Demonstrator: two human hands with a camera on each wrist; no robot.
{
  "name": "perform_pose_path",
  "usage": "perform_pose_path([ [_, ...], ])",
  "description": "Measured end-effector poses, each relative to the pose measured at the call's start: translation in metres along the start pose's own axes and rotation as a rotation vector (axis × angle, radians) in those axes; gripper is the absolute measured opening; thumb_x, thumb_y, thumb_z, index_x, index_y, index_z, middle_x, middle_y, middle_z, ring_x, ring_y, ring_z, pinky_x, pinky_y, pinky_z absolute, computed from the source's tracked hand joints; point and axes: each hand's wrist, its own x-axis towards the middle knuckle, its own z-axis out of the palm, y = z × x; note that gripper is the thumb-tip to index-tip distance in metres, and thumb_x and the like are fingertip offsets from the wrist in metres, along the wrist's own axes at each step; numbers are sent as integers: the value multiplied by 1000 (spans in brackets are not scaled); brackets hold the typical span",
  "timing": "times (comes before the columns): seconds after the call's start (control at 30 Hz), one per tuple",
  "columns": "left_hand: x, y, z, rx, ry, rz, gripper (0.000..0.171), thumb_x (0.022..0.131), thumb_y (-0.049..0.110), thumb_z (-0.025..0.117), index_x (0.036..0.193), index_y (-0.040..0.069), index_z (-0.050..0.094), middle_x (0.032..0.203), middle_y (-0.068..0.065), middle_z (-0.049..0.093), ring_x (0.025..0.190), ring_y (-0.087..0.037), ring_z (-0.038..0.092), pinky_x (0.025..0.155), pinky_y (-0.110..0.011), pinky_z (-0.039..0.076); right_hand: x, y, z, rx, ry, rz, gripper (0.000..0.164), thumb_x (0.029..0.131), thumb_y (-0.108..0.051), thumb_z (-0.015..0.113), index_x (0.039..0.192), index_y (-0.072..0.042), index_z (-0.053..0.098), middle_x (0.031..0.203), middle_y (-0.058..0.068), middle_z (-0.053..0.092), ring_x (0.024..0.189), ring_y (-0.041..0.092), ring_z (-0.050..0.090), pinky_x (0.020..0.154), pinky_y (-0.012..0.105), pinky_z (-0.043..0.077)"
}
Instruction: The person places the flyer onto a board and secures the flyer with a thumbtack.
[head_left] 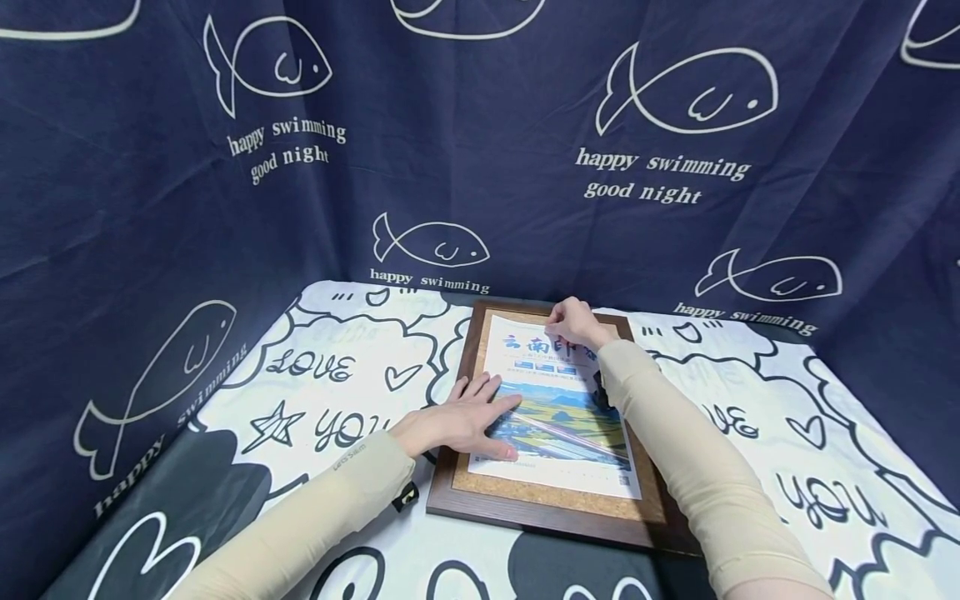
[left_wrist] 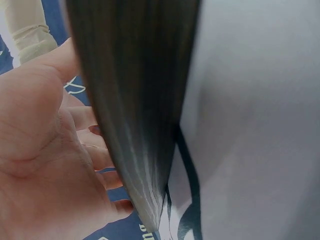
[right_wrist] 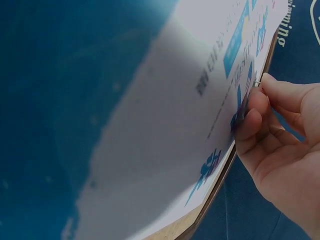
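A printed paper poster (head_left: 555, 417) with blue lettering and a colourful landscape lies on a cork board (head_left: 525, 489) in a dark brown wooden frame (head_left: 510, 514). Spread across the poster's left edge, my left hand (head_left: 468, 417) rests with its fingers straight. In the left wrist view the frame's side (left_wrist: 135, 100) hides parts of those fingers. My right hand (head_left: 576, 323) is at the poster's top edge, near the middle. Between its thumb and forefinger it pinches a small silvery pin (right_wrist: 257, 83), held against the paper.
Under the framed board is a white cloth (head_left: 315, 367) with black doodles and words. A dark blue curtain (head_left: 525, 108) printed with fish hangs close behind the board's far edge and along both sides.
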Motion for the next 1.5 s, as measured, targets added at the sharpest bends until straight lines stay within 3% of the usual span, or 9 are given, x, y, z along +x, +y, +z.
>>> perform_pose_path([
  [0.4, 2, -2, 1, 14, 7, 2, 86, 84, 67, 56, 154, 29, 24, 164, -11, 7, 153, -26, -1, 122, -52, 1, 2, -1, 1, -34, 15, -7, 10, 91, -9, 65, 85, -2, 70, 57, 4, 59, 48, 10, 51, 48, 23, 40],
  [0.73, 1, 0, -1, 19, 5, 2, 86, 85, 66, 57, 154, 28, 24, 164, -11, 7, 153, -26, -1, 122, -53, 1, 3, -2, 1, -29, 27, 24, 11, 90, -10, 67, 83, -4, 72, 66, 7, 65, 53, 12, 54, 50, 23, 42],
  [1.2, -1, 3, 6, 7, -7, 6, 86, 85, 66, 57, 154, 29, 23, 164, -9, 6, 153, -25, -2, 122, -52, 1, -5, -1, 6, -15, 21, -8, 11, 89, -5, 67, 80, 0, 70, 65, 10, 66, 52, 11, 54, 49, 22, 44],
  [1.5, -1, 2, 2, 0, 1, 1, 85, 86, 65, 57, 154, 29, 22, 164, -10, 5, 153, -25, -2, 122, -52, 0, -2, -5, 4, -25, 28, -26, 12, 88, -4, 66, 79, 1, 70, 65, 9, 65, 55, 16, 57, 50, 22, 44],
])
